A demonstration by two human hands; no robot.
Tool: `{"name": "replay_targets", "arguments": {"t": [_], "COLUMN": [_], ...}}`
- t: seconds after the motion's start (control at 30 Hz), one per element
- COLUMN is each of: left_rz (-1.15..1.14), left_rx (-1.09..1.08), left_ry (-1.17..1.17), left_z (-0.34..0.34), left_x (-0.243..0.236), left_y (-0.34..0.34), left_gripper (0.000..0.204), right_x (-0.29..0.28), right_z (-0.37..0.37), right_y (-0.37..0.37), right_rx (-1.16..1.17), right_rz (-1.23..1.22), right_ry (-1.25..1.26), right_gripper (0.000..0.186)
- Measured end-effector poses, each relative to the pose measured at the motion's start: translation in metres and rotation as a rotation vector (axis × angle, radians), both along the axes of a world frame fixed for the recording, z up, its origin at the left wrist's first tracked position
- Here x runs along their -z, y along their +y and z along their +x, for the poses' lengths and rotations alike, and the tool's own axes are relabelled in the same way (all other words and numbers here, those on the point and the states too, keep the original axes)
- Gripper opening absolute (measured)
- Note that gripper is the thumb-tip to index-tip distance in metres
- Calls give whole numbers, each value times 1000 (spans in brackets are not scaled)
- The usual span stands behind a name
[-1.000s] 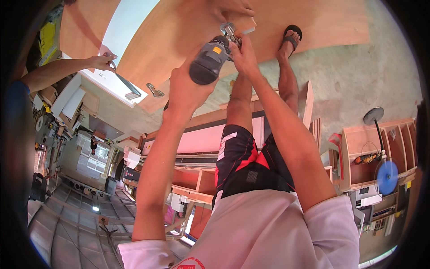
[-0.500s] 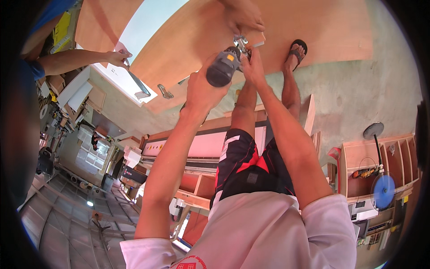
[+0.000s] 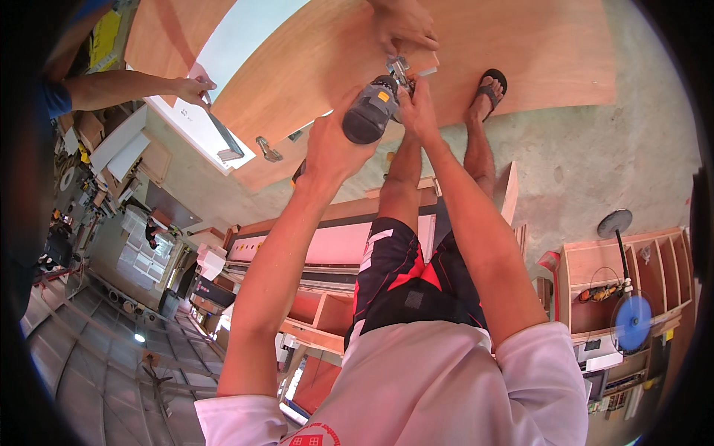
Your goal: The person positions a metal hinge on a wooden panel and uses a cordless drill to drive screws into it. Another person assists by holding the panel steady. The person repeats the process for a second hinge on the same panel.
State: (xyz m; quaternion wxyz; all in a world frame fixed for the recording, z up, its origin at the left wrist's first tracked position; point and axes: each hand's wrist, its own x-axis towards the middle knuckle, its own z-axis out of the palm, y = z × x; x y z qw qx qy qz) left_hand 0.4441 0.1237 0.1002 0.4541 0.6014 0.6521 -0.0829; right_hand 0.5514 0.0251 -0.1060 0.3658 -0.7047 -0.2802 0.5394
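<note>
My left hand [image 3: 329, 151] is wrapped around a dark cordless drill [image 3: 370, 111] with an orange patch, its front end pointing at a metal cabinet hinge [image 3: 397, 67]. Close beside the drill's front end, my right hand [image 3: 418, 115] has its fingers closed at the hinge; what exactly they pinch is hidden. The hinge is at the edge of a small wooden piece [image 3: 424, 59] on a large wood-faced panel [image 3: 520, 52]. Another person's hand [image 3: 405, 28] reaches in from the top and rests beside that piece.
A second hinge [image 3: 268, 149] sits near the panel's left edge. At left, a co-worker's hand [image 3: 195, 88] holds a flat grey strip [image 3: 225, 137] over a white panel [image 3: 187, 123]. Wooden shelving [image 3: 580, 275] and a blue-bladed fan [image 3: 633, 323] stand at right.
The view has shifted slightly. My hands, the drill and the other person's hand at the top keep nearly the same places around the hinge.
</note>
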Motion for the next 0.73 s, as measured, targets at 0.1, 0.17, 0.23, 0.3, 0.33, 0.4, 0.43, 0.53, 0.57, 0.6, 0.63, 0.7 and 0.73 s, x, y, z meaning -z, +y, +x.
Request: {"name": "replay_targets", "arguments": {"t": [0.1,0.17,0.23,0.3,0.33,0.4,0.43,0.53,0.57,0.6,0.63,0.7,0.73], "left_rz": [30,11,-16,38,91,26,4,-90,-83,-67,-39,-4,15], "left_rx": [-6,-45,-114,-72,-47,-179,-244,-481,-501,-523,-534,-565,-575], "left_ry": [-28,-23,5,4,-1,-27,-58,-155,-158,-167,-171,-224,-257], "left_z": [-1,-4,-5,-1,-2,-10,-12,-27,-32,-39,-47,-55,-55], "left_x": [3,2,2,2,2,4,8,2,1,-1,-4,-5,-4], "left_y": [-4,-5,-3,-8,-10,-12,-14,-32,-39,-48,-54,-61,-65], "left_gripper": [60,58,57,58,58,48,45,40,38,37,36,37,37], "right_x": [10,16,19,19,19,18,18,20,21,21,20,12,6], "right_z": [0,-3,-8,-2,-2,-4,1,10,14,20,20,19,21], "right_y": [-5,-9,-6,-4,-3,-3,-2,-4,-4,-3,-1,3,4], "right_rx": [-27,5,114,54,33,27,28,-8,-55,-100,-143,-129,-117], "right_rz": [20,2,-50,-29,-80,-44,-71,-99,-80,-88,-92,-88,-99], "right_ry": [-24,50,202,146,127,134,129,181,171,166,167,116,82], "right_gripper": [38,39,41,42,42,45,47,53,56,59,63,61,61]}}
